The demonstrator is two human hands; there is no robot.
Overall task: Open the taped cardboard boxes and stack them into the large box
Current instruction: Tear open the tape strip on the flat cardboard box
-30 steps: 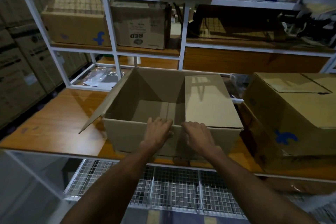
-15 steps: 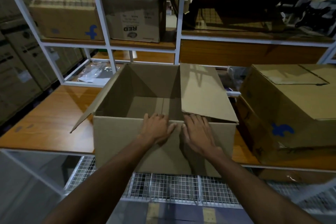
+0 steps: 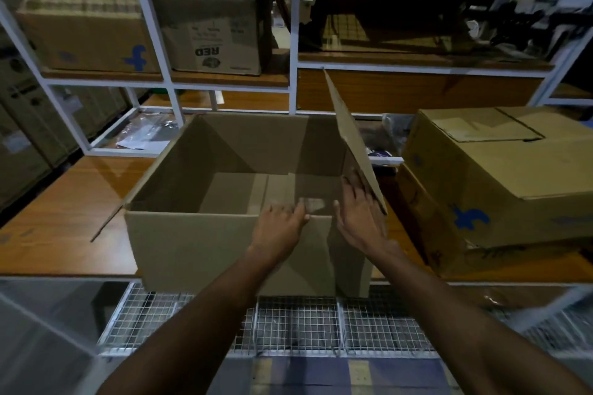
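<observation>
While the large box (image 3: 199,244) sits open on the wooden tabletop (image 3: 64,202) with its near wall hanging over the front edge, both hands reach to its near rim. The left hand (image 3: 279,228) lies over the middle of that rim, fingers curled over the edge and gripping it. The right hand (image 3: 359,218), just beside the left, has its fingers straight and spread, pressed against the inner face of the right flap (image 3: 353,144), which stands nearly upright above the right wall. On the far side of the left hand, the left flap (image 3: 109,224) hangs outward and down. The inside of the box shows only its bottom panels. Beyond the right hand, near the box, a second cardboard box (image 3: 500,176) with a blue mark rests tilted on the tabletop, its top flaps folded shut. Behind the hands, white metal shelves (image 3: 293,86) hold more cartons, and a wire grid (image 3: 298,327) lies below the forearms
</observation>
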